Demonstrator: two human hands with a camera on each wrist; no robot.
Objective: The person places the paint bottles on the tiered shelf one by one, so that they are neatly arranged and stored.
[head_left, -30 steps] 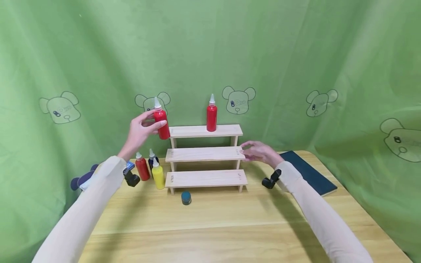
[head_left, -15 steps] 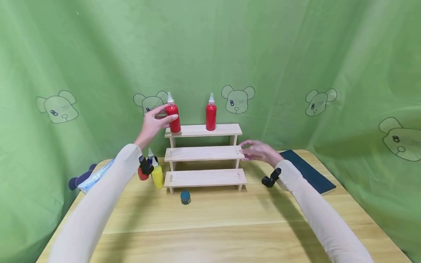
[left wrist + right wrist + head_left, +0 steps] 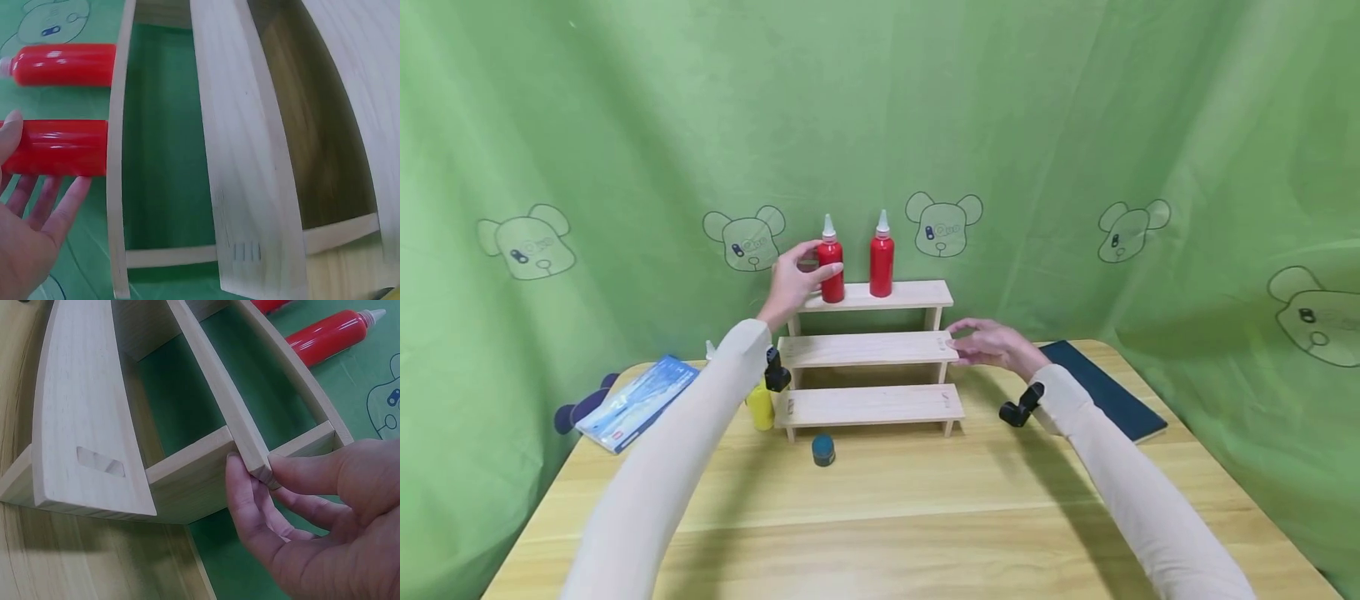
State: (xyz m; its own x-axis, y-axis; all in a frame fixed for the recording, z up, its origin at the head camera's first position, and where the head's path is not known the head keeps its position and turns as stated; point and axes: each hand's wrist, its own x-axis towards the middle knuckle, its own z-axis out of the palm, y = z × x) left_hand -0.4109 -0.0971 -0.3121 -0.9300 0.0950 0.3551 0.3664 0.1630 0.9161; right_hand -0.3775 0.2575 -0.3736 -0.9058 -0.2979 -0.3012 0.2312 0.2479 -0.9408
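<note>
My left hand point(image 3: 793, 281) holds a red squeeze bottle point(image 3: 832, 281) with a clear pointed nozzle, thumb on the near side and fingers behind. The bottle is upright, its base at the top tier of a three-tier wooden display stand point(image 3: 867, 350). Just to its right on the same tier stands a second red bottle point(image 3: 882, 267); a gap separates the two. At the middle tier's right end, my right hand point(image 3: 994, 346) pinches the board between thumb and fingers. The right wrist view shows this grip by the board's corner point(image 3: 256, 462).
A small jar with a teal lid point(image 3: 823, 450) sits before the stand. Left of it is a yellow bottle point(image 3: 761, 408), partly behind the left arm. A blue-and-white packet point(image 3: 638, 402) and a purple object point(image 3: 583, 406) lie far left; a dark teal notebook point(image 3: 1101, 390) lies right.
My left hand has carried the red bottle rightward from beside the stand, lowering it onto the top tier and bringing it closer to the other red bottle. The right hand stays in place.
</note>
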